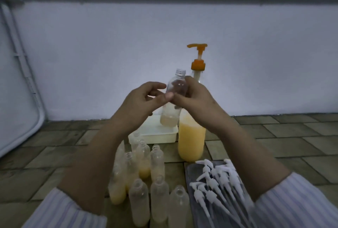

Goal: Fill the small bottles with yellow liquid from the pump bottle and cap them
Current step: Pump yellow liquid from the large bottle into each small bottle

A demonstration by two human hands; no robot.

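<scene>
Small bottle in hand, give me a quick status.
Both hands, left and right, grip the small bottle, uncapped, a little liquid at the bottom. Pump bottle right behind it. Nothing in the way.

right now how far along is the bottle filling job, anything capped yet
Early on. Done: some small bottles on the floor hold a little yellow liquid; none show a cap. In hand: the right hand grips an uncapped held bottle with liquid at its bottom, the left hand pinching it. Left: filling from the pump bottle, fitting the white pump caps on the dark tray.
</scene>
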